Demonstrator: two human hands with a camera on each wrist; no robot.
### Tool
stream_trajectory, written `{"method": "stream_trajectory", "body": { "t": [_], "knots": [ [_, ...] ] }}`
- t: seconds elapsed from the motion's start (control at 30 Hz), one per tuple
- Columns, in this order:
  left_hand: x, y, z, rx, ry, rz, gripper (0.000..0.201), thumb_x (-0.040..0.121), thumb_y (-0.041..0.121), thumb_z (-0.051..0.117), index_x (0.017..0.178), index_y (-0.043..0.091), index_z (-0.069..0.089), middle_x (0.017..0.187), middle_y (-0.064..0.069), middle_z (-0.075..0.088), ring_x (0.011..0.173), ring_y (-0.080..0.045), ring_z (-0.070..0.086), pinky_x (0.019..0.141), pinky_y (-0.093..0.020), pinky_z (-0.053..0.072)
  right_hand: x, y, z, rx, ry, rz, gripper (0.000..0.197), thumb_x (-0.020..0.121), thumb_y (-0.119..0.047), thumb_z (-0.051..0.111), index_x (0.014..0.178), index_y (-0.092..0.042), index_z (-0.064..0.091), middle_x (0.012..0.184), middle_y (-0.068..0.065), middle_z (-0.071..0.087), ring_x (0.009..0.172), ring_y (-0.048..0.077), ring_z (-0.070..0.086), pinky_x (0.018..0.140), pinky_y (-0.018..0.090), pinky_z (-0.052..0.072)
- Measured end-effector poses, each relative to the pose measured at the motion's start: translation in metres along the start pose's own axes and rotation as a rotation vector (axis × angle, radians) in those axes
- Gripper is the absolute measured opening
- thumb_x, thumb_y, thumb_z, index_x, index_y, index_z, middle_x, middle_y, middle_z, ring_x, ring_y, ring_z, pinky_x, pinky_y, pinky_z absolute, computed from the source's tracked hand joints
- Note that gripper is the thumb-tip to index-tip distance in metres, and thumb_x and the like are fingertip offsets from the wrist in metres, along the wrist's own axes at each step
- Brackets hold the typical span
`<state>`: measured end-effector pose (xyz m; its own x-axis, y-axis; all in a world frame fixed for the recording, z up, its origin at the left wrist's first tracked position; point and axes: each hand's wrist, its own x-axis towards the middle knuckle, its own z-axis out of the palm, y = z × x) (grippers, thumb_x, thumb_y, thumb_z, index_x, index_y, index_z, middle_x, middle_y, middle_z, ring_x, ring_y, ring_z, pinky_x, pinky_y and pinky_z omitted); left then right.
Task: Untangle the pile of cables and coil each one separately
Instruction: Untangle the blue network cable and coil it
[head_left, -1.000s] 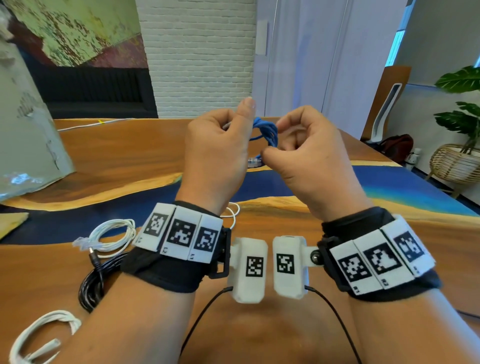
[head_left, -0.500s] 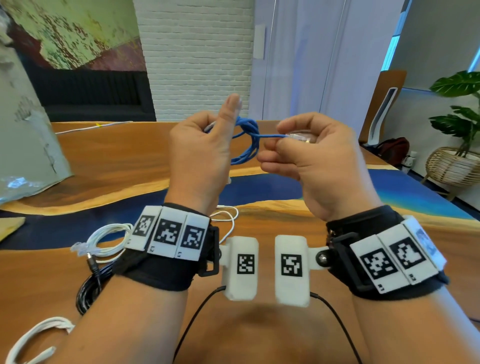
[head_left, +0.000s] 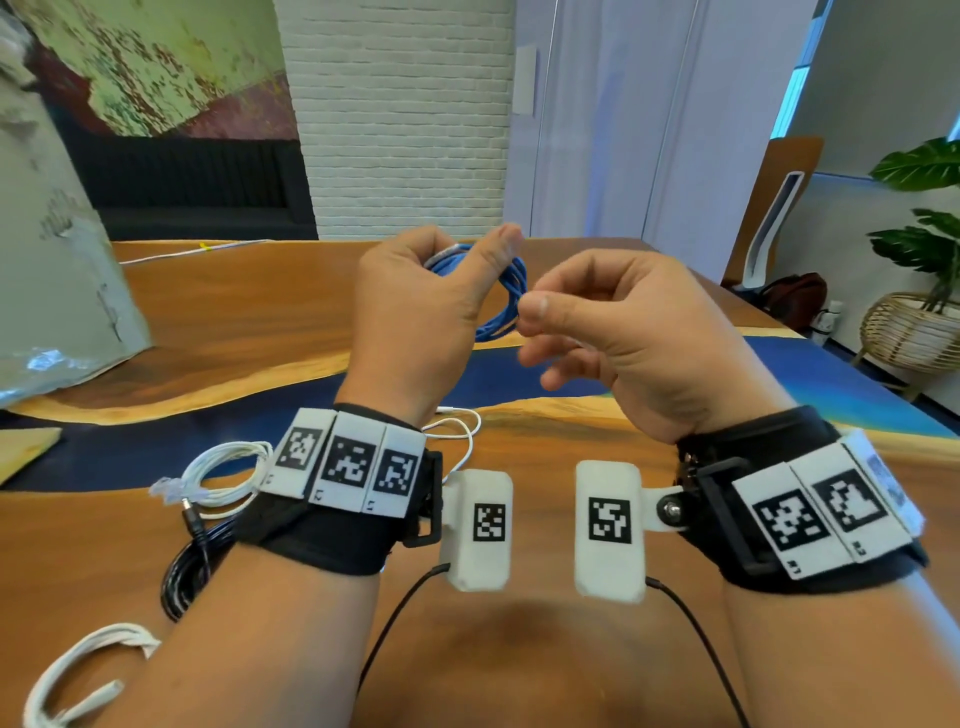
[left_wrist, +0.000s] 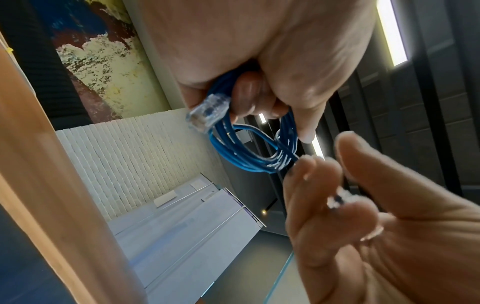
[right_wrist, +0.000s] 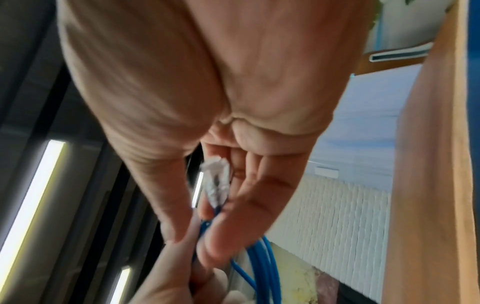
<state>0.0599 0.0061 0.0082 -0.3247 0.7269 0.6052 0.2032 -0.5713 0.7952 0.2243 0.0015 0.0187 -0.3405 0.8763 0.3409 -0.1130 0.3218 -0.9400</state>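
My left hand (head_left: 415, 322) grips the coiled blue Ethernet cable (head_left: 506, 301) above the table (head_left: 249, 332), loop plane upright; my right hand (head_left: 613, 332) pinches its free end, clear plug (right_wrist: 217, 181) pointing palmward.

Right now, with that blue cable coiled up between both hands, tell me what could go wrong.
1. The left hand holds the blue cable by one side only; a looser grip could let the loops spring apart.
2. The right hand pinches the tail just behind its clear plug; if it slips, the end may unwind.
3. A dropped coil could land among the white cable and black cable on the table and retangle.
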Motion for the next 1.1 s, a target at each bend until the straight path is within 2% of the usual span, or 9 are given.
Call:
{"method": "stream_trajectory", "body": {
  "t": [0.13, 0.3, 0.37, 0.47, 0.6, 0.67, 0.8, 1.0, 1.1],
  "knots": [
    [-0.002, -0.003, 0.004, 0.018, -0.044, -0.041, 0.046, 0.086, 0.042, 0.079, 0.068, 0.009, 0.053, 0.054, -0.001, 0.037, 0.046, -0.016, 0.035, 0.040, -0.024, 0.033, 0.004, 0.005, -0.003, -0.360, 0.107, -0.022, 0.012, 0.092, -0.011, 0.075, 0.084, -0.005, 0.068, 0.062, 0.010, 0.070, 0.048, 0.021, 0.063, 0.046, 0.031, 0.054],
    [0.003, -0.016, -0.007, 0.100, -0.073, -0.090, 0.053, 0.083, 0.047, 0.080, 0.061, 0.008, 0.053, 0.046, 0.009, 0.036, 0.045, -0.015, 0.033, 0.042, -0.026, 0.031, 0.001, 0.005, -0.007, -0.714, -0.017, -0.020, 0.021, 0.098, -0.026, 0.068, 0.080, -0.018, 0.075, 0.056, -0.001, 0.063, 0.042, 0.003, 0.051, 0.049, 0.022, 0.043],
    [0.004, -0.019, -0.012, 0.130, -0.077, -0.102, 0.056, 0.083, 0.048, 0.080, 0.058, 0.008, 0.051, 0.045, 0.008, 0.034, 0.043, -0.014, 0.031, 0.041, -0.026, 0.030, 0.001, 0.006, -0.007, -0.619, -0.092, 0.011, 0.021, 0.099, -0.021, 0.066, 0.083, -0.012, 0.075, 0.055, -0.002, 0.059, 0.039, 0.004, 0.044, 0.044, 0.016, 0.037],
    [0.004, -0.013, -0.012, 0.107, -0.075, -0.108, 0.057, 0.085, 0.047, 0.078, 0.054, 0.013, 0.045, 0.046, 0.006, 0.031, 0.043, -0.018, 0.030, 0.038, -0.027, 0.030, 0.001, 0.005, -0.012, -0.401, -0.157, 0.015, 0.021, 0.101, -0.013, 0.063, 0.084, -0.003, 0.072, 0.054, 0.002, 0.053, 0.041, 0.015, 0.041, 0.043, 0.025, 0.041],
    [0.005, -0.006, -0.006, -0.044, -0.080, -0.205, 0.060, 0.088, 0.048, 0.075, 0.052, 0.022, 0.036, 0.050, 0.004, 0.024, 0.049, -0.021, 0.029, 0.047, -0.035, 0.046, 0.003, 0.006, -0.011, -0.307, -0.135, -0.077, 0.021, 0.102, -0.012, 0.059, 0.083, -0.014, 0.067, 0.074, 0.006, 0.064, 0.076, 0.022, 0.067, 0.081, 0.045, 0.062],
    [0.006, -0.006, -0.007, -0.066, -0.108, -0.225, 0.060, 0.088, 0.055, 0.072, 0.057, 0.024, 0.032, 0.059, -0.007, 0.016, 0.052, -0.024, 0.018, 0.047, -0.034, 0.031, 0.004, 0.007, -0.006, -0.210, -0.114, -0.083, 0.023, 0.104, -0.014, 0.055, 0.082, -0.016, 0.061, 0.094, 0.009, 0.069, 0.098, 0.024, 0.071, 0.092, 0.048, 0.060],
    [0.005, -0.003, -0.011, -0.081, -0.139, -0.213, 0.063, 0.083, 0.067, 0.069, 0.062, 0.016, 0.039, 0.064, -0.025, 0.019, 0.056, -0.033, 0.016, 0.046, -0.037, 0.016, 0.002, 0.004, 0.009, 0.153, -0.102, 0.035, 0.025, 0.109, -0.010, 0.039, 0.085, -0.010, 0.048, 0.095, 0.023, 0.071, 0.086, 0.035, 0.075, 0.079, 0.043, 0.064],
    [0.001, -0.001, -0.002, -0.158, -0.212, -0.257, 0.073, 0.067, 0.060, 0.075, 0.093, -0.007, 0.064, 0.058, -0.003, 0.032, 0.048, -0.016, 0.031, 0.042, -0.025, 0.029, 0.005, 0.003, 0.011, 0.216, -0.008, 0.007, 0.028, 0.110, -0.014, 0.039, 0.086, -0.010, 0.053, 0.086, 0.013, 0.065, 0.071, 0.025, 0.060, 0.060, 0.034, 0.056],
    [0.001, -0.001, 0.000, -0.151, -0.210, -0.258, 0.063, 0.072, 0.060, 0.071, 0.083, -0.002, 0.064, 0.057, -0.001, 0.042, 0.050, -0.015, 0.034, 0.044, -0.024, 0.030, 0.006, 0.006, 0.013, 0.267, -0.023, 0.015, 0.029, 0.110, -0.018, 0.037, 0.090, -0.008, 0.056, 0.090, 0.012, 0.068, 0.079, 0.028, 0.062, 0.069, 0.039, 0.055]
  ]
}}
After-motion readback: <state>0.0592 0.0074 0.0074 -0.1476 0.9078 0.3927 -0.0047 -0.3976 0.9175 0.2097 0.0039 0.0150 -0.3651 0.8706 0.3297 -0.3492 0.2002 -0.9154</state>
